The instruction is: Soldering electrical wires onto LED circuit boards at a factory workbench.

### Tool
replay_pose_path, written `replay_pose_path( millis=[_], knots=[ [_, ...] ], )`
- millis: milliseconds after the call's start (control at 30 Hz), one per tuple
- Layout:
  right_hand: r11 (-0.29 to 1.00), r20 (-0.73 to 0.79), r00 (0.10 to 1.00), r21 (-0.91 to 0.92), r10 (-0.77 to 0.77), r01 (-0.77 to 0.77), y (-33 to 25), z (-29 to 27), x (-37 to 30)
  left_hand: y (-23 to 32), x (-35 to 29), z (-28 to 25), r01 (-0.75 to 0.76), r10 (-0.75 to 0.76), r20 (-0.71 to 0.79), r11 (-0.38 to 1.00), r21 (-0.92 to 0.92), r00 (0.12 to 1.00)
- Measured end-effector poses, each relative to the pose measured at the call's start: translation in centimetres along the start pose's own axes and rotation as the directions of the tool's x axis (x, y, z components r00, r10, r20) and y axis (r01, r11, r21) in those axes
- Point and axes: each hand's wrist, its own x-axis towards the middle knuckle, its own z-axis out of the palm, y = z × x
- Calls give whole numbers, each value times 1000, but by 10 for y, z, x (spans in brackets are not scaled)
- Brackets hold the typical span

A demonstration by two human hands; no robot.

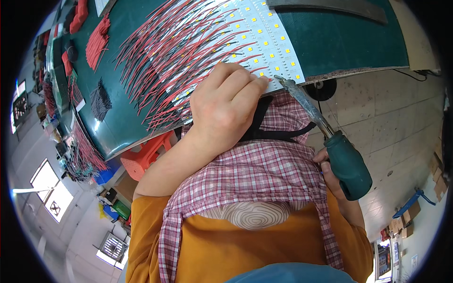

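Note:
A white LED board (278, 52) with rows of yellow chips lies on the green tabletop. Many red and black wires (155, 56) fan out from it to the left. My left hand (226, 104) rests over the board's near edge, its fingers pinched on a thin red wire (270, 79) whose end shows by the fingertips. In my right hand (332, 179), partly hidden behind the handle, is a soldering iron (349, 165) with a green grip and a metal shaft. Its tip reaches the board's near right corner, just right of the left fingertips.
A dark flat bar (330, 7) lies across the table's far side. Bundles of red wires (97, 42) and black wires (100, 101) are on the left. Below the table's near edge stands a red plastic stool (146, 155). Tiled floor (377, 113) spreads at right.

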Motion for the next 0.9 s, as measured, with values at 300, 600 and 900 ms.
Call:
replay_pose_path(
  millis=[300,600,900],
  knots=[
    [997,26,999,-66,47,-46,15,5,-7,1,-3,2,-51,48,36,996,71,998],
    [982,-262,948,9,-181,190,12,9,-1,0,-2,2,-66,61,61,994,82,996],
    [620,-291,956,746,-26,244,16,19,16,12,6,-12,-4,8,141,1000,-28,990]
  ],
)
